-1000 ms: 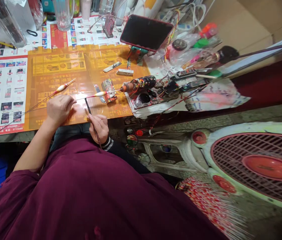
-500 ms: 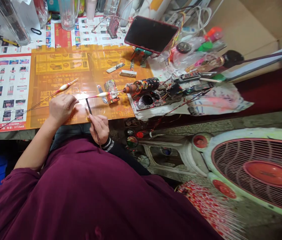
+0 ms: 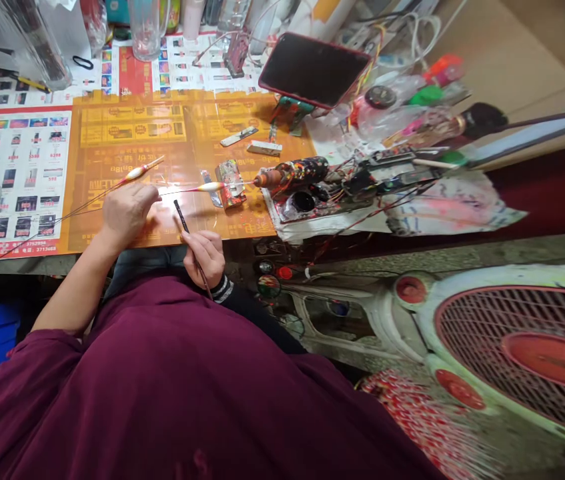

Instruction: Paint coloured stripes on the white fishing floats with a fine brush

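Note:
My left hand [image 3: 129, 210] pinches the thin dark stem of a fishing float [image 3: 209, 187] at the left end. The float has a white and yellow body with pink-red ends and lies level; its right tip meets the brown chuck of a paint-spattered motor [image 3: 305, 172]. In my right hand [image 3: 206, 257] is a slim dark paintbrush [image 3: 181, 215], its black tip pointing up and left, just below the stem and apart from it. A second fishing float [image 3: 136, 173] lies slanted behind my left hand, its long stem running to the lower left. A paint-stained block [image 3: 232, 183] sits behind the first float.
A phone [image 3: 315, 69] on a stand is at the back. Two small flat bars [image 3: 264, 148] lie in front of it. Glasses and bottles line the far edge. A small black cup [image 3: 302, 201] stands near the motor. A large fan [image 3: 527, 347] is at the right, below table height.
The brush tip has come down off the float's stem, leaving a small gap. My left hand still pinches the stem. The whole view has shifted slightly.

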